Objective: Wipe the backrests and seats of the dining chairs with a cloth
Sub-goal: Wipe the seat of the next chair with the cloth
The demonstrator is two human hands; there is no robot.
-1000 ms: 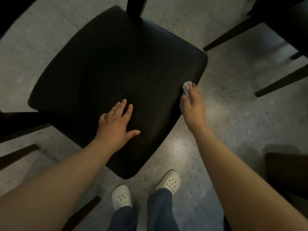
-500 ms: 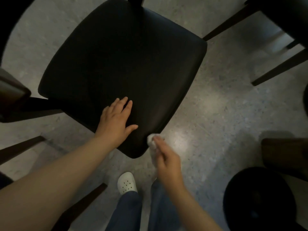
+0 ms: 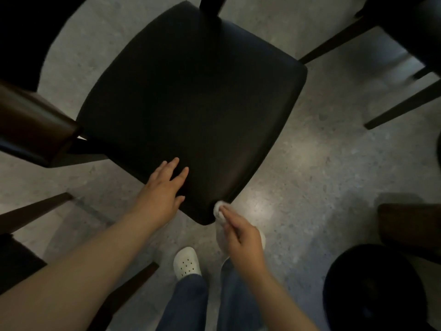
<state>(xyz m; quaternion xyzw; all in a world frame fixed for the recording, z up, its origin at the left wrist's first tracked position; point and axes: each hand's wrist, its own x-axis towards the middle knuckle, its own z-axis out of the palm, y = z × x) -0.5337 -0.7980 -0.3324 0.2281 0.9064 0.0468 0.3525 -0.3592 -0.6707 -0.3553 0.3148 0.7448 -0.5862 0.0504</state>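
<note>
— Seat (image 3: 191,99) fills the middle of the frame, black and slick. What worries you?
— I see the left hand (image 3: 164,189) flat on its near corner, fingers spread, bracing. If that palm slips, I judge the seat could skid away.
— And the cloth (image 3: 219,210)?
— Right hand (image 3: 241,237) pinches it at the fingertips, low centre of the frame, touching the seat's lowest corner edge. So bunched, it may slip off the rim.
</note>
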